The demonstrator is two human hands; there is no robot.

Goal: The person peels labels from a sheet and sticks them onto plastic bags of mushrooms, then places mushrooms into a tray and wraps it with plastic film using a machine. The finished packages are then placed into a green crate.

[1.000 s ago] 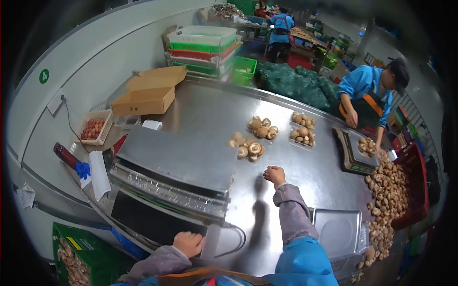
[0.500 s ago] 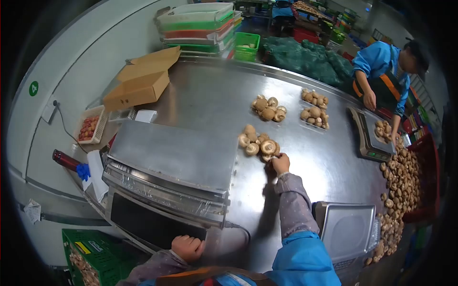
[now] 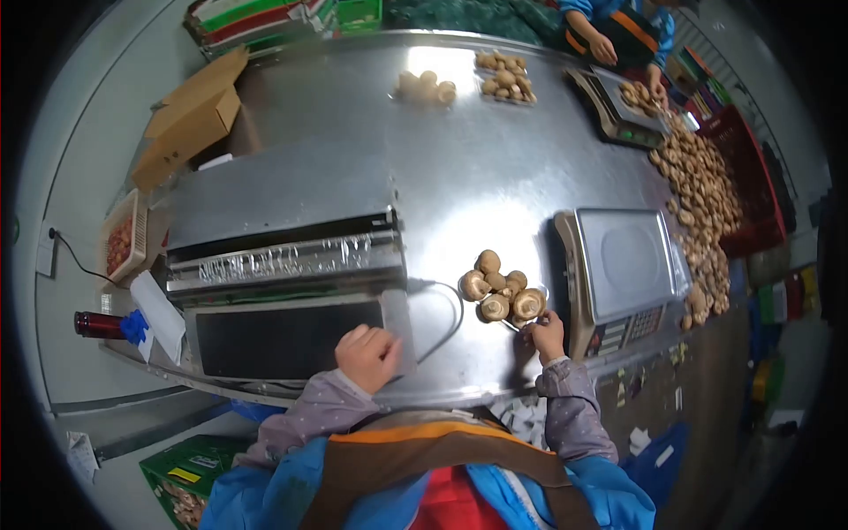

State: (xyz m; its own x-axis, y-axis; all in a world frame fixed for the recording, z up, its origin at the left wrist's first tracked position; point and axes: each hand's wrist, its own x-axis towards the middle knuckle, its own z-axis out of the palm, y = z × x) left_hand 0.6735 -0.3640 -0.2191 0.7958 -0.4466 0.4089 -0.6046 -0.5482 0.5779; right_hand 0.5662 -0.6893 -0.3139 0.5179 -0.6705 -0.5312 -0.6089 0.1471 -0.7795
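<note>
My right hand (image 3: pixel 547 336) is closed at the near right edge of a tray of shiitake mushrooms (image 3: pixel 507 291), fingers pinching its rim. Little of the tray shows under the mushrooms, some of which lie stem-side up. My left hand (image 3: pixel 367 357), its fingers curled and nothing visible in them, hovers by the right end of the dark plate (image 3: pixel 287 341) on the film wrapping machine (image 3: pixel 283 261). Right of the tray stands a weighing scale (image 3: pixel 623 265) with a bare metal pan.
Across the steel table (image 3: pixel 353 115) are a blurred mushroom group (image 3: pixel 426 87) and two mushroom trays (image 3: pixel 505 78). A co-worker's hand (image 3: pixel 655 87) touches mushrooms on another scale (image 3: pixel 618 106). Loose mushrooms (image 3: pixel 698 185) spill from a red crate (image 3: pixel 751 177). A cardboard box (image 3: pixel 190 132) stands left.
My right hand has drawn the mushroom tray across the table towards my body. My left hand has risen from the front edge beside the plate. The view has tilted down.
</note>
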